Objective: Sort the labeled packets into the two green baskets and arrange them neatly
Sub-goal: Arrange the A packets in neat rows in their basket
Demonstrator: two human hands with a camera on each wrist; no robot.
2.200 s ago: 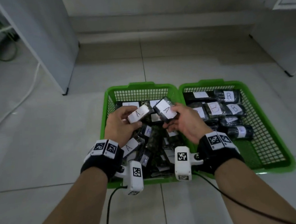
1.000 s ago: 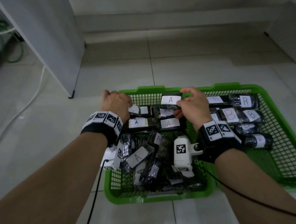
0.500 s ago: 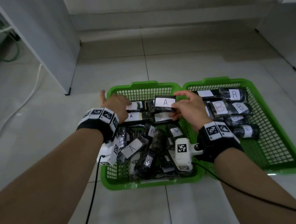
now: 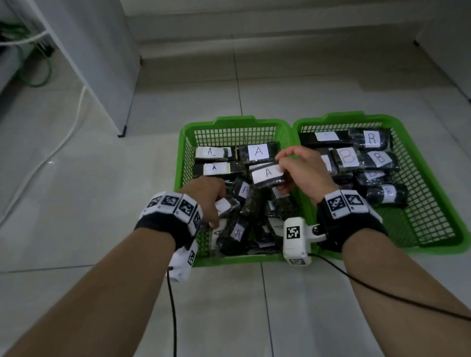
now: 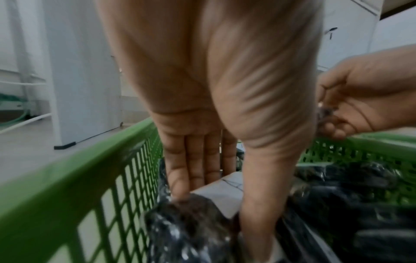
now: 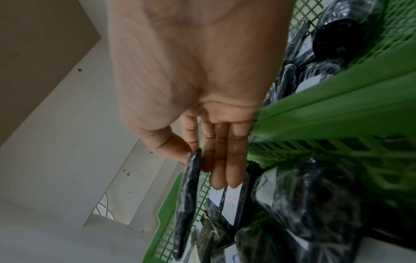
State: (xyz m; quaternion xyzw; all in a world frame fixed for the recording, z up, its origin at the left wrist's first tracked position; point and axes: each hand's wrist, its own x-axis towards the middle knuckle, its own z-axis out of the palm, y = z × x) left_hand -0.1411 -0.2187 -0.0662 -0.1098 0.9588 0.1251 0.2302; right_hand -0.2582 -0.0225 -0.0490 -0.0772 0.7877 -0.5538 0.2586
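Note:
Two green baskets sit side by side on the floor. The left basket (image 4: 231,120) holds dark packets labelled A, with a tidy far row (image 4: 258,150) and a loose pile nearer me (image 4: 242,226). The right basket (image 4: 337,116) holds packets labelled B (image 4: 347,157). My left hand (image 4: 217,209) reaches down into the near pile and grips a dark packet with a white label (image 5: 186,222) between thumb and fingers. My right hand (image 4: 281,172) pinches an A packet (image 4: 265,174) by its right end, just above the second row. In the right wrist view this packet (image 6: 186,204) shows edge-on.
A white cabinet panel (image 4: 96,62) stands on the floor at the far left, with a white cable (image 4: 61,143) trailing beside it. Another white cabinet (image 4: 461,55) stands at the far right. Bare tiled floor (image 4: 241,307) lies in front of the baskets.
My left hand drew back from the far row to the near pile and took hold of a packet. An A packet now lies in the far row, and my right hand pinches an A packet slightly nearer.

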